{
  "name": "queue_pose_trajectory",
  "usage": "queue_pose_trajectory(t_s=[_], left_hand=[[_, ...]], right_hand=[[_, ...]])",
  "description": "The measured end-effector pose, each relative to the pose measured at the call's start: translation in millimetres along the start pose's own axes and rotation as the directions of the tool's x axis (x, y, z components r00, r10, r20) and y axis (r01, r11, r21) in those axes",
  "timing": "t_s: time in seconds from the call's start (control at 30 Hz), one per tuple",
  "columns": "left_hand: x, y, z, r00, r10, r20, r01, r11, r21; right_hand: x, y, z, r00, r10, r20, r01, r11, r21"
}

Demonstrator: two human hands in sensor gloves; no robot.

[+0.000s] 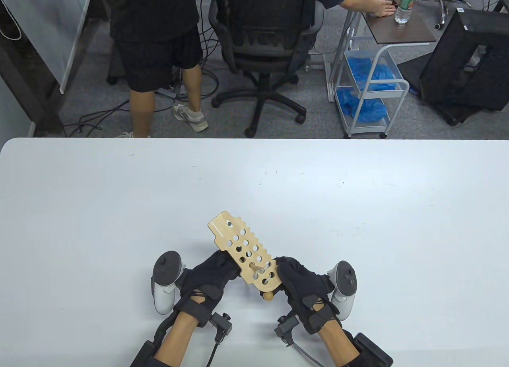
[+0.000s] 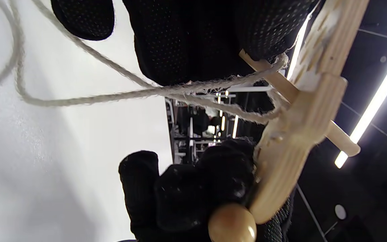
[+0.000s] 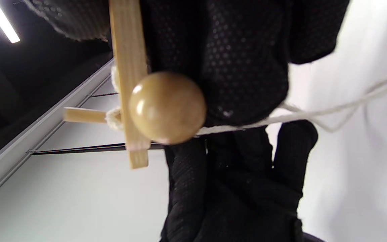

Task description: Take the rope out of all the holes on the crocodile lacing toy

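Note:
The wooden crocodile lacing board (image 1: 242, 249) is held off the table, tilted, its head end pointing away to the upper left. My left hand (image 1: 228, 269) grips its left edge and my right hand (image 1: 284, 271) grips its near right end. A wooden peg (image 1: 258, 268) pokes through a hole near the tail, with pale rope (image 1: 267, 266) around it. A wooden ball (image 1: 269, 296) hangs at the near end. In the left wrist view the rope (image 2: 113, 97) runs from the peg (image 2: 341, 137) and loops loosely under the board (image 2: 301, 134). The right wrist view shows the ball (image 3: 166, 107), the board's edge (image 3: 128, 67) and the rope (image 3: 331, 112).
The white table (image 1: 119, 204) spreads around the hands. Beyond its far edge are an office chair (image 1: 262, 37), a standing person (image 1: 159, 45) and a wire cart (image 1: 370, 84) with blue bags.

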State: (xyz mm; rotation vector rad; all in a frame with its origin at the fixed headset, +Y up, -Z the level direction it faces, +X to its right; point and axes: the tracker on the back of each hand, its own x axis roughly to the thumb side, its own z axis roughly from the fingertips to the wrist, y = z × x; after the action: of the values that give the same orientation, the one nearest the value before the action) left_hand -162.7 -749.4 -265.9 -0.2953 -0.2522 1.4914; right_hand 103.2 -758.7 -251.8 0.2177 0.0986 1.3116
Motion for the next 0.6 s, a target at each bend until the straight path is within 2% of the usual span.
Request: queue_pose_trajectory(t_s=[0.1,0.37,0.5,0.6], left_hand=[[0.4,-2.9,-0.3,1.000,0.013,0.016,-0.013,1.000,-0.026],[-1.0,-8.8,-1.3,0.991,0.127,0.052,-0.119,0.984,-0.131],[1.2,-9.5,-1.6,0.994,0.091,0.066,-0.082,0.989,-0.127],[1.7,-10.0,-1.3,0.993,0.094,0.067,-0.085,0.988,-0.131]], right_hand=[[1.9,-4.1,1.2,1.000,0.014,0.007,-0.013,0.998,-0.058],[6.4,-11.6,2.1,0.996,0.089,0.016,-0.087,0.989,-0.123],[12.9,-9.2,1.9,0.970,0.238,0.055,-0.230,0.967,-0.112],[17.8,-5.4,2.6,0.924,0.371,0.094,-0.361,0.926,-0.113]])
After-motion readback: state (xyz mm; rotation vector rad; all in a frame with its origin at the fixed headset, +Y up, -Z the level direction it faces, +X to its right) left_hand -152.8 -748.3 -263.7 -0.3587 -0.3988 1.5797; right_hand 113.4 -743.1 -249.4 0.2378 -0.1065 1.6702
